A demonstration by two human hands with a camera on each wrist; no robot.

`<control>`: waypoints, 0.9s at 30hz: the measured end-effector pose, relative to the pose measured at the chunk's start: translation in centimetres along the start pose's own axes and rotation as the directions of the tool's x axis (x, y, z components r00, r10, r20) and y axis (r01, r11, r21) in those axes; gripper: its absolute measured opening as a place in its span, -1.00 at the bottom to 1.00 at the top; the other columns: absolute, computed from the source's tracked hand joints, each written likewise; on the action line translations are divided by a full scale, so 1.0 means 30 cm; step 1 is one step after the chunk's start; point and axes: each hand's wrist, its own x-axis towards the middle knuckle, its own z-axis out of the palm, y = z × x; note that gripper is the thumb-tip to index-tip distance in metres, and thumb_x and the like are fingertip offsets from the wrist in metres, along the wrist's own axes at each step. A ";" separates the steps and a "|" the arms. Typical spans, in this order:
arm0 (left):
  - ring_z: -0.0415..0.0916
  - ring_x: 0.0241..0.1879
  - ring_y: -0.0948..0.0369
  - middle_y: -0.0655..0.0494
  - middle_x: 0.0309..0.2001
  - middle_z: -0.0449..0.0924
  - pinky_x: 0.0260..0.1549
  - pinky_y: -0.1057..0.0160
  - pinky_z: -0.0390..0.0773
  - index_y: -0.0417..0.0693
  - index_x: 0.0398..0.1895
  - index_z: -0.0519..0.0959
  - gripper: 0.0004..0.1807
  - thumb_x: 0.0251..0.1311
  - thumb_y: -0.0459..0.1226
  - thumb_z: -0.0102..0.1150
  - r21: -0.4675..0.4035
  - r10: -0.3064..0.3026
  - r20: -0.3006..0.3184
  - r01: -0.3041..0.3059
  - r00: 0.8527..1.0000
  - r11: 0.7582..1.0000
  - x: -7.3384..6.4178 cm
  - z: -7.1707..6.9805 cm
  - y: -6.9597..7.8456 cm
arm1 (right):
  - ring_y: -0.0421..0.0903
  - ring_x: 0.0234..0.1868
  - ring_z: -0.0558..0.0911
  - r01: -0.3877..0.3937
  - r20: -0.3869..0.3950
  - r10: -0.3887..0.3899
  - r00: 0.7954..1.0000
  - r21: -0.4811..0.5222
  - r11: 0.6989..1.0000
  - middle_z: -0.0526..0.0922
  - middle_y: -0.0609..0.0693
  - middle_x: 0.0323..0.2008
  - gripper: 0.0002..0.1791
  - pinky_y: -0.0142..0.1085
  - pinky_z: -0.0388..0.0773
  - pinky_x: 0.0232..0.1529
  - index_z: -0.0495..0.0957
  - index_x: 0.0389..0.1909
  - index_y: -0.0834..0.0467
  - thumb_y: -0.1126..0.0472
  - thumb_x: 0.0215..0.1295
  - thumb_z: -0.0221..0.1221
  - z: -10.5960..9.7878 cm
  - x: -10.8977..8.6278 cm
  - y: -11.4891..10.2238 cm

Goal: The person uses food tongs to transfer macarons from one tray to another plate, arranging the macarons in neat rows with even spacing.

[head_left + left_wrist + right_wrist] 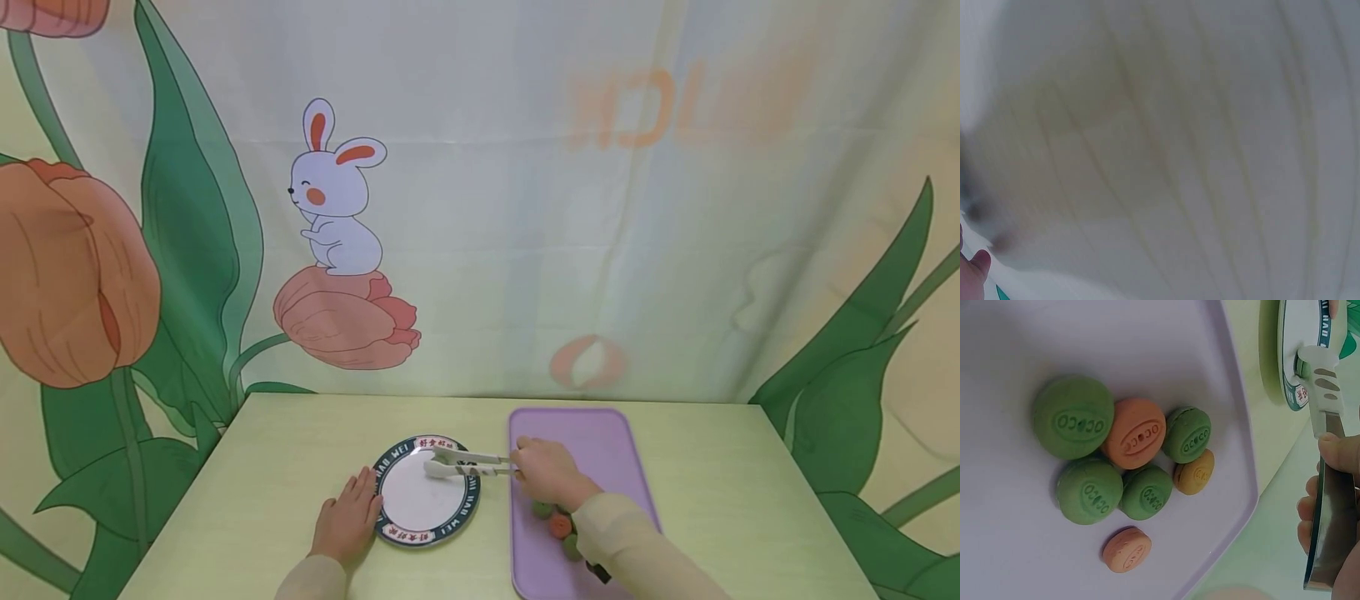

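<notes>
Bearing plate (422, 504) and tray (588, 429), the table (738, 483) stands — curtain (495, 183) behind.

A rabbit-and-tulip curtain (480, 208) hangs behind the pale table (720, 483).

Plate (423, 504) left of tray (577, 433) — cookies (1137, 433) on tray, tongs (1335, 500) over plate.

Right hand (1346, 455): at right edge, gripping metal tongs (1336, 509)
Tong tips (1319, 359): white, upper right, at the plate (1297, 325)
Tray (1010, 537): pale purple, left and centre
Green macarons (1088, 490): four, clustered centrally
Orange macaron (1135, 437): among them
Yellow macaron (1195, 472): right of centre
Pink macaron (1127, 550): lower, apart
</notes>
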 end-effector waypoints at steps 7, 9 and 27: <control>0.11 0.27 -0.07 -0.07 0.32 0.11 0.06 -0.22 0.22 -0.18 0.30 0.10 -0.41 0.30 -0.04 -0.33 0.005 0.005 -0.004 -0.005 1.000 1.000 0.002 0.002 0.001 | -0.22 -0.58 0.32 0.000 -0.010 0.000 1.000 -0.013 1.000 0.36 -0.13 -0.57 -0.95 -0.40 0.29 -0.66 0.56 -0.50 0.10 0.21 0.00 0.17 0.001 0.001 0.000; 0.11 0.27 -0.08 -0.08 0.31 0.12 0.06 -0.22 0.23 -0.19 0.30 0.11 -0.41 0.30 -0.05 -0.32 0.004 0.007 -0.007 -0.007 1.000 1.000 0.000 -0.001 0.002 | -0.21 -0.57 0.33 -0.005 -0.006 0.005 1.000 -0.011 1.000 0.36 -0.13 -0.56 -0.94 -0.40 0.29 -0.66 0.56 -0.49 0.10 0.20 0.00 0.17 0.000 0.000 -0.001; 0.09 0.28 -0.07 -0.07 0.32 0.10 0.08 -0.21 0.22 -0.17 0.31 0.09 -0.41 0.30 -0.04 -0.34 0.011 -0.007 0.021 0.007 1.000 1.000 -0.004 -0.006 0.005 | -0.21 -0.56 0.34 -0.030 0.019 0.030 0.999 -0.033 0.999 0.40 -0.11 -0.52 -0.83 -0.39 0.31 -0.65 0.58 -0.38 0.13 0.15 -0.01 0.21 -0.001 -0.004 -0.013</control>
